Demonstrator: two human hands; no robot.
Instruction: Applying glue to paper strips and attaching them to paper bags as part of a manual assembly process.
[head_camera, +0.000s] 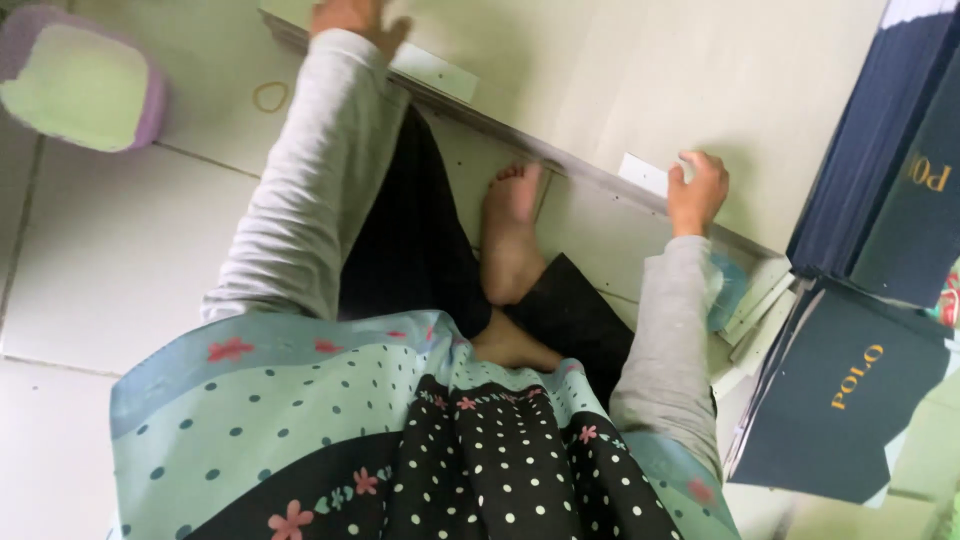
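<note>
A large pale board (600, 70) lies on the floor in front of me, its grey edge running diagonally from top left to right. My right hand (697, 190) grips that edge, fingers curled over a small white strip (643, 173) stuck there. My left hand (355, 18) rests on the board near its far corner, beside another white strip (435, 72); the frame's top edge cuts off its fingers. Both arms are in grey sleeves. My bare feet (510, 235) sit between them, just short of the board's edge.
Stacks of flat dark navy sheets (880, 170) with gold lettering lie at the right, one pile (840, 390) nearer me. White card pieces (755, 305) lie under them. A purple and green cushion (80, 85) and a rubber band (270, 97) are on the white tiles.
</note>
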